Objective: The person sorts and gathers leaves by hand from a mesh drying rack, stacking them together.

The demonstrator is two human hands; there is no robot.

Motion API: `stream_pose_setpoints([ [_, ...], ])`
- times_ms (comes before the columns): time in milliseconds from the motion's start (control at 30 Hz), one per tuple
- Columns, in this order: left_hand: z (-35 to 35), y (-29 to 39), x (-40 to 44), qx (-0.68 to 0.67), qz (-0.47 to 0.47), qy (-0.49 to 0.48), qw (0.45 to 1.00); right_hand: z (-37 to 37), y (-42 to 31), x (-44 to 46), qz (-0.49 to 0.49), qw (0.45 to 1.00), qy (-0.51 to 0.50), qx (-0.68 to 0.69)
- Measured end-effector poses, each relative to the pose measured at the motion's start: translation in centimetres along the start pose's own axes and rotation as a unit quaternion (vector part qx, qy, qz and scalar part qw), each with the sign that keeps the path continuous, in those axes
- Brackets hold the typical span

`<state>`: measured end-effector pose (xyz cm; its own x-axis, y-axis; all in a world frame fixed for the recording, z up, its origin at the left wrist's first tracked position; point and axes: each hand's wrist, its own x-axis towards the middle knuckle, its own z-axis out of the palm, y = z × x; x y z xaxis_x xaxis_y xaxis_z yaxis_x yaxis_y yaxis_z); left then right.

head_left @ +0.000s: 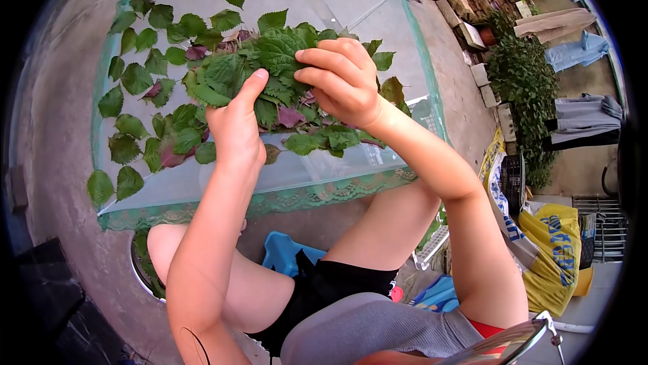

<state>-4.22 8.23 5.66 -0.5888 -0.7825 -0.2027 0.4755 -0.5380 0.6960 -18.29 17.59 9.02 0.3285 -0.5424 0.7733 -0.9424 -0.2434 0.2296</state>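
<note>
My left hand [236, 122] is closed on a stack of green, toothed-edge leaves [219, 78], with the thumb pressed on top. My right hand [344, 81] pinches the right side of a large green leaf [278, 51] that lies against the stack; its fingertips are curled and close together. Beneath both hands a heap of loose leaves, green with some purple ones [290, 116], covers the middle of a mesh cover [304, 179] with green lace edging. Single leaves [137, 78] lie spread over the mesh at the left. The hands hide part of the heap.
A blue plastic stool [280, 251] is between my legs. At the lower left, a round container [143, 267] of leaves is partly hidden. On the right are a yellow sack [552, 257], a black basket [513, 183], a leafy bush [523, 88] and hanging clothes [587, 118].
</note>
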Motion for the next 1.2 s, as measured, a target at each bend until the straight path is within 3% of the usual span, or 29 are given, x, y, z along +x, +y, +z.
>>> stream_pose_setpoints([
  [233, 0.1, 0.5, -0.3, -0.038, -0.013, -0.026, 0.999, -0.2, -0.3, -0.4, 0.004, 1.000, -0.023, -0.016],
  [400, 0.6, 0.4, -0.5, -0.005, 0.038, -0.034, 0.999, 0.1, -0.7, -0.2, -0.016, 0.998, -0.036, -0.039],
  [767, -0.4, 0.6, 1.0, -0.029, 0.036, 0.002, 0.999, 0.4, -0.1, -1.2, -0.003, 0.997, -0.071, -0.012],
  [833, -0.8, 0.9, 1.4, -0.031, 0.032, 0.005, 0.999, 0.7, 1.1, -2.4, 0.031, 0.997, -0.070, 0.002],
  [900, -0.9, 1.5, 1.9, 0.000, 0.084, 0.034, 0.996, 1.7, 2.7, -4.2, 0.106, 0.993, -0.059, 0.015],
  [1000, 0.0, 2.4, 1.6, 0.005, 0.129, 0.055, 0.990, 3.4, 4.8, -7.3, 0.182, 0.974, -0.133, -0.009],
  [1067, 0.1, 2.6, 1.6, 0.012, 0.150, 0.071, 0.986, 4.7, 5.8, -9.5, 0.380, 0.857, -0.347, 0.002],
  [1100, 0.1, 2.5, 1.6, 0.012, 0.149, 0.071, 0.986, 5.6, 6.2, -10.5, 0.380, 0.857, -0.348, 0.003],
  [1167, 0.1, 2.4, 1.7, 0.011, 0.147, 0.074, 0.986, 7.6, 7.0, -12.3, 0.539, 0.712, -0.445, -0.061],
  [1200, 0.1, 2.4, 1.8, 0.012, 0.145, 0.075, 0.986, 8.4, 7.4, -13.3, 0.538, 0.712, -0.447, -0.060],
])
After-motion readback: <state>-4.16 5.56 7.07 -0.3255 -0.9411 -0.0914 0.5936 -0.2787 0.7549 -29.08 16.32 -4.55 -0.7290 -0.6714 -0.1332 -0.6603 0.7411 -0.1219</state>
